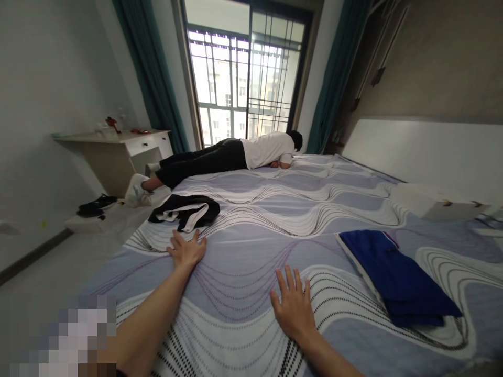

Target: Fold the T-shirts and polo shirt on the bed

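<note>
My left hand (pixel 186 250) lies flat on the bed sheet (pixel 259 220), fingers spread, just in front of a crumpled black and white garment (pixel 186 212). Nothing is in it. My right hand (pixel 291 306) also rests palm down on the sheet, fingers stretched out and empty. A folded blue garment (pixel 396 280) lies on the bed to the right of that hand, a short way apart from it. The sheet is grey-blue with white wavy bands and dotted lines.
Another person (pixel 231 154) in a white shirt and dark trousers lies face down across the far side of the bed. A white desk (pixel 118 149) stands by the left wall, with dark sandals (pixel 94 205) on the floor. A barred window (pixel 243 78) and a white headboard (pixel 424 152) bound the room.
</note>
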Available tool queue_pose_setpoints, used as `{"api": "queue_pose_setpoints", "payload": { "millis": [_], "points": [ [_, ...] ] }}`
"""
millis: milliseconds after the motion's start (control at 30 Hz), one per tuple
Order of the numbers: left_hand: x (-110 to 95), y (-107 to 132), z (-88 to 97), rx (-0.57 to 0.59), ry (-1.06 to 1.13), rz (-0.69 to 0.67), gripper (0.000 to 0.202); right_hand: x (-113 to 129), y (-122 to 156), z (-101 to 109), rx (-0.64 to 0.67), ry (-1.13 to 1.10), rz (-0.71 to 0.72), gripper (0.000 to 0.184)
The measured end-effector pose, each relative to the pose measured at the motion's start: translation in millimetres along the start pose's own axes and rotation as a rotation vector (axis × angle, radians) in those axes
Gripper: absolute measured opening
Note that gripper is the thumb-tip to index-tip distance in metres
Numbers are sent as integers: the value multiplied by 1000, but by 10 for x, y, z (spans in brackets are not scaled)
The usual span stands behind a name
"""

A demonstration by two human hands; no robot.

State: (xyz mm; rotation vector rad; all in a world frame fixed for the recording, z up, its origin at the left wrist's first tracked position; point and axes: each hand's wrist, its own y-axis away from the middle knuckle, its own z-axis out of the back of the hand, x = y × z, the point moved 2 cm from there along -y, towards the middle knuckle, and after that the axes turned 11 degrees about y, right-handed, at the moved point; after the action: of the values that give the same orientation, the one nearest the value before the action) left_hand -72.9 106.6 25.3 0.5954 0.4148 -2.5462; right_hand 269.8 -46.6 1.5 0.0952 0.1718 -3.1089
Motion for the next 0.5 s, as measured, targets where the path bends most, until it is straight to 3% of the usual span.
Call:
{"api": "queue_pose_setpoints", "payload": {
  "millis": [167, 267, 400, 500],
  "points": [
    [-82, -426, -116, -27, 286, -98, 52, -22, -26, -43, -27, -65, 9, 62],
    [-45, -542, -96, -27, 428, -58, 50, -11, -65, -30, -26, -92, 10, 63],
    [2, -447, 18, -64, 584, 54, 51, 35, -155, -7, -36, -110, 6, 63],
    [-103, -116, 38, -10, 776, 62, 62, 87, -233, 19, -52, -132, 10, 62]
  ]
}}
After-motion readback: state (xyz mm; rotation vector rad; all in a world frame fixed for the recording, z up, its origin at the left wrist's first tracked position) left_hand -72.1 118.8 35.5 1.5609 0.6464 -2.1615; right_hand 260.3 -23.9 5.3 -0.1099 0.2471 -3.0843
